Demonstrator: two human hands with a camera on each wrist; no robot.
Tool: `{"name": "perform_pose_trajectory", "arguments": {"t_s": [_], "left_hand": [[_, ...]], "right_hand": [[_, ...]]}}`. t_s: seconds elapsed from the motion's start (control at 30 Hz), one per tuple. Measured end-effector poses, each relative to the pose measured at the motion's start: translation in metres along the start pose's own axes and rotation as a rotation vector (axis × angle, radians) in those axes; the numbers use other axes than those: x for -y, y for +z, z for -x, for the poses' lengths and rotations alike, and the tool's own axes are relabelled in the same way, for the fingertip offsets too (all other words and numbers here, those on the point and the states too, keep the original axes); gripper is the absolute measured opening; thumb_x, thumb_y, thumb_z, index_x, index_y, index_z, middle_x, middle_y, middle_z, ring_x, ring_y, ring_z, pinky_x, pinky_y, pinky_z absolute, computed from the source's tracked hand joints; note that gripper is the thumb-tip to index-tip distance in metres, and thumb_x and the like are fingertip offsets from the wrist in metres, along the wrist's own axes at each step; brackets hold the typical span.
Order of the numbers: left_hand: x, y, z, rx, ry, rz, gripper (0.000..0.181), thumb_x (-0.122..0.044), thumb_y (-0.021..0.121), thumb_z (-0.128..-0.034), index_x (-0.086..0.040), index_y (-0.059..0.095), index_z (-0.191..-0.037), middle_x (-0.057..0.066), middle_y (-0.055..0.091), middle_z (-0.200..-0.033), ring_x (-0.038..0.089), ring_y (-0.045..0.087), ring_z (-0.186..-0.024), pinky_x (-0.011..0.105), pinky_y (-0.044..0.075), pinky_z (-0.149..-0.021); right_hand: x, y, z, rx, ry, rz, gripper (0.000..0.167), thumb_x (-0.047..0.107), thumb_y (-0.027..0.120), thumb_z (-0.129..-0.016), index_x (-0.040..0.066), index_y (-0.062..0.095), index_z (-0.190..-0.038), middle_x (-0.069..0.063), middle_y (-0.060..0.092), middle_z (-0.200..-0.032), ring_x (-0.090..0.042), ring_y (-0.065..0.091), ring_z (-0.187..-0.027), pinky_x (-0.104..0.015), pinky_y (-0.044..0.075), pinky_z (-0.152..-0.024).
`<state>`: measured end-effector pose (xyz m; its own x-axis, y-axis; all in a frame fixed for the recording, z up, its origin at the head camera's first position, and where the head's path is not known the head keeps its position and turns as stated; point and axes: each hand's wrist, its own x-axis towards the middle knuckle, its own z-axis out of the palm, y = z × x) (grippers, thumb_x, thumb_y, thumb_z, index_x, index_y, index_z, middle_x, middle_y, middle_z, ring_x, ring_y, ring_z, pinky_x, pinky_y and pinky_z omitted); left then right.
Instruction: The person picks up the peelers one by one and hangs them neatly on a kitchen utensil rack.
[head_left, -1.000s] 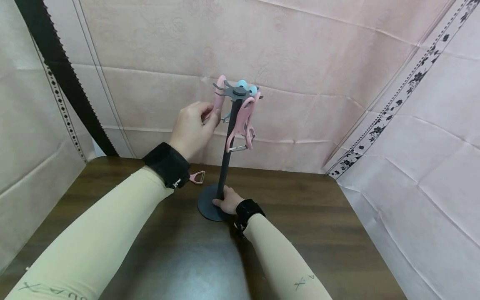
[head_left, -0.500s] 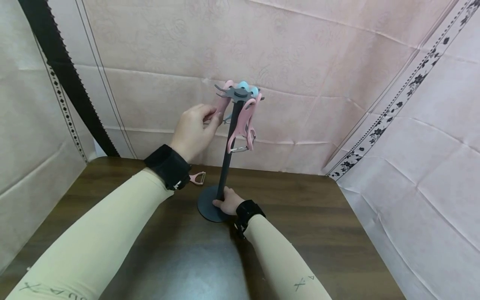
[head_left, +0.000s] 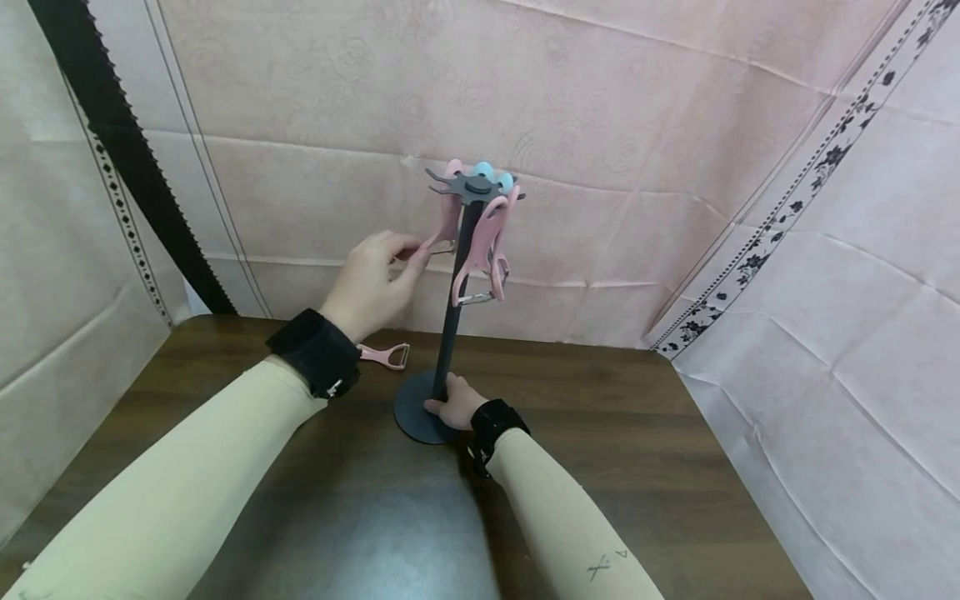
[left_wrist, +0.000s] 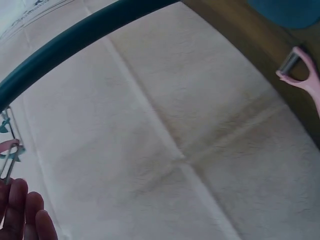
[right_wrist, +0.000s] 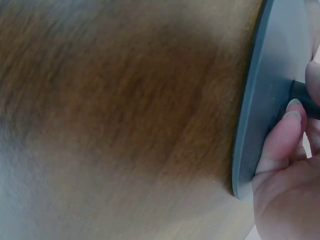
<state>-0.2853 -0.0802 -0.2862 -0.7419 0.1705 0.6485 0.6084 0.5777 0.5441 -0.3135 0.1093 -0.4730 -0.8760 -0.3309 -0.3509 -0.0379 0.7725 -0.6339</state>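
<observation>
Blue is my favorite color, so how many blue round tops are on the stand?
2. In the head view, one blue top is behind the stand's head; the other blue top is just right of it. More may be hidden.

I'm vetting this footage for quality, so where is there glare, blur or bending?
Head view: pale glare on the near part of the wood-grain table; left wrist view: the stand pole looks bowed, though straight in the head view; right wrist view: the table's grain is blurred.
</observation>
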Motion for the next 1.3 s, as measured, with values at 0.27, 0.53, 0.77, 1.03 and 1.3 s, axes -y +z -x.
{"name": "perform_pose_trajectory", "arguments": {"t_s": [0.27, 0.53, 0.77, 1.03, 1.3], "left_hand": [[0.037, 0.004, 0.032, 0.159, -0.091, -0.088, 0.032, -0.026, 0.055, -0.0988, -0.004, 0.062, -0.120, 0.009, 0.061, -0.111, 0.024, 0.056, -0.104, 0.044, 0.045, -0.092], [0.086, 0.016, 0.065, 0.389, -0.159, -0.276, 0.033, -0.024, 0.057, -0.0976, -0.001, 0.061, -0.121, 0.016, 0.061, -0.114, 0.031, 0.058, -0.106, 0.047, 0.046, -0.090], [0.107, 0.039, 0.081, 0.475, -0.196, -0.395, 0.039, -0.025, 0.060, -0.0949, 0.001, 0.060, -0.124, 0.020, 0.061, -0.118, 0.036, 0.057, -0.110, 0.051, 0.042, -0.094], [0.125, 0.072, 0.082, 0.491, -0.178, -0.512, 0.044, -0.024, 0.063, -0.0922, 0.001, 0.057, -0.128, 0.022, 0.056, -0.125, 0.041, 0.051, -0.112, 0.054, 0.040, -0.094], [0.142, 0.084, 0.082, 0.613, -0.250, -0.575, 0.054, -0.021, 0.062, -0.0907, 0.003, 0.047, -0.137, 0.025, 0.045, -0.137, 0.046, 0.040, -0.120, 0.059, 0.031, -0.098]], "right_hand": [[-0.001, 0.000, -0.001, -0.001, 0.009, 0.000, 0.047, 0.031, 0.059, -0.098, 0.006, 0.045, -0.135, -0.014, 0.057, -0.122, -0.026, 0.055, -0.112, -0.047, 0.042, -0.095], [-0.005, 0.001, -0.004, -0.012, 0.029, 0.023, 0.047, 0.033, 0.059, -0.097, 0.006, 0.045, -0.134, -0.012, 0.056, -0.119, -0.025, 0.055, -0.109, -0.045, 0.043, -0.094], [-0.001, 0.002, -0.002, -0.020, 0.019, 0.038, 0.049, 0.034, 0.058, -0.098, 0.006, 0.044, -0.136, -0.012, 0.055, -0.120, -0.024, 0.054, -0.110, -0.044, 0.042, -0.095], [-0.001, -0.002, 0.000, -0.028, -0.004, 0.013, 0.042, 0.030, 0.059, -0.098, 0.007, 0.048, -0.131, -0.007, 0.060, -0.112, -0.020, 0.057, -0.104, -0.042, 0.044, -0.092], [-0.001, 0.002, 0.000, -0.039, -0.014, 0.013, 0.038, 0.030, 0.060, -0.097, 0.008, 0.049, -0.127, -0.004, 0.057, -0.107, -0.016, 0.056, -0.098, -0.037, 0.044, -0.088]]}}
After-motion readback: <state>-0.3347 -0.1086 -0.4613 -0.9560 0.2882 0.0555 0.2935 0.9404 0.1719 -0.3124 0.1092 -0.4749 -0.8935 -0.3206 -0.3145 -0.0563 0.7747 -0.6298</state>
